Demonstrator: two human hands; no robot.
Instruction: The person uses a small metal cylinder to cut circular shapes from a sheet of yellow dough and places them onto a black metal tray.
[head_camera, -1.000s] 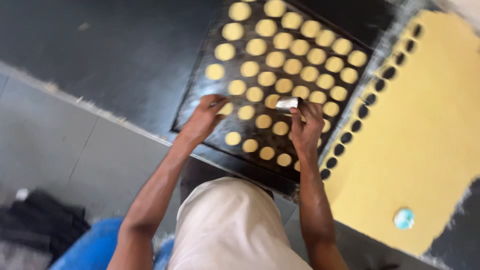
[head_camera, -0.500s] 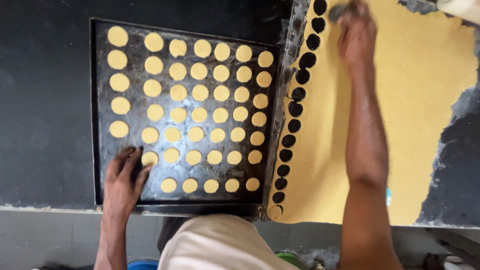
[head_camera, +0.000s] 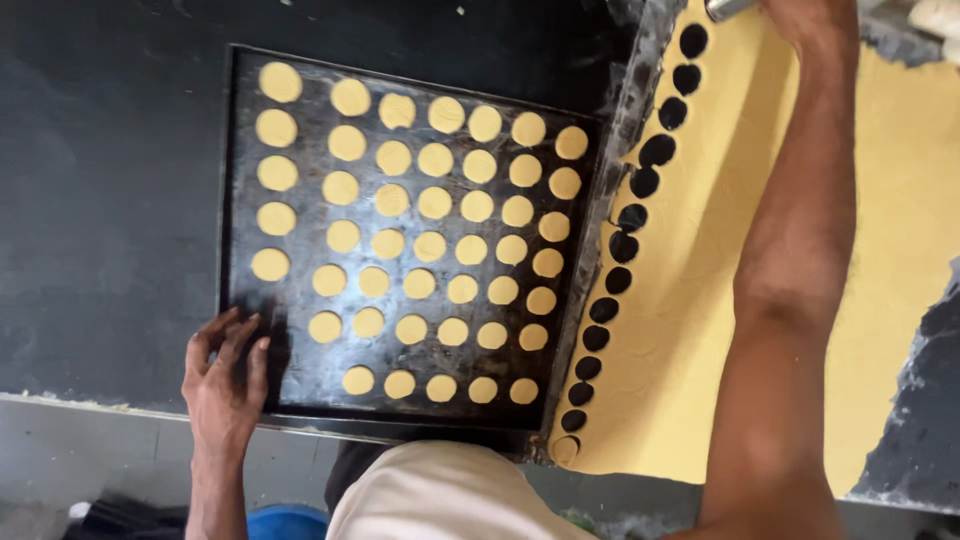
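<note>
left hand (head_camera: 225, 385): fingers spread flat on near-left corner of baking tray (head_camera: 245, 170)
right hand (head_camera: 812, 15): gripping metal cutter (head_camera: 728, 8) over dough sheet (head_camera: 900, 200)
dough rounds (head_camera: 432, 203): rows beyond left fingers

— What's the square dark metal baking tray (head_camera: 300, 360) like?
— Dull, worn, floury along its rim. The small round yellow dough discs (head_camera: 433, 203) look soft and matt.
— And the flat yellow sheet of rolled dough (head_camera: 900, 220)?
— Smooth, matt, punched with round holes. The black stone-like bench (head_camera: 110, 200) beneath is matt, faintly mottled.
</note>
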